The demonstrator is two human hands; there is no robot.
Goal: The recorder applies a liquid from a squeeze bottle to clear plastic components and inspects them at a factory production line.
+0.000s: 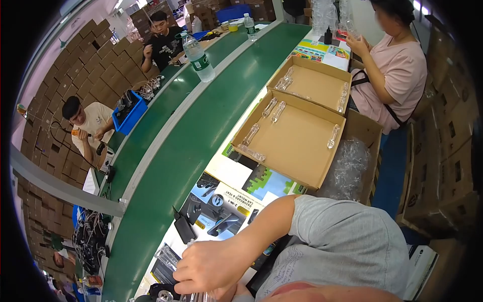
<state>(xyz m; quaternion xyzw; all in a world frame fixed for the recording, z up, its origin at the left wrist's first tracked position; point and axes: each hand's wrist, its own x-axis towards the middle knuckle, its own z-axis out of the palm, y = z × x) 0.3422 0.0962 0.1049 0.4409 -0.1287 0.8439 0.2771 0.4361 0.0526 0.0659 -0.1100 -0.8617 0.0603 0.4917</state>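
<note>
Gripping: I see the right hand (206,267), fingers curled around clear plastic (201,297)
Left hand (230,293): mostly hidden, I cannot tell its fingers
Black bottle (184,229): near the right hand

Conveyor belt (201,136) runs on ur L, 2 cardboard trays (297,138) w/ plastic tubes (278,111) in 'em sit up ahead, carton's (366,129) R of the near one, nozzle bottle's (185,230) on printed packaging (226,206) nearer u.

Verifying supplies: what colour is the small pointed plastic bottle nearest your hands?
The bottle is black, best in head view.
</note>
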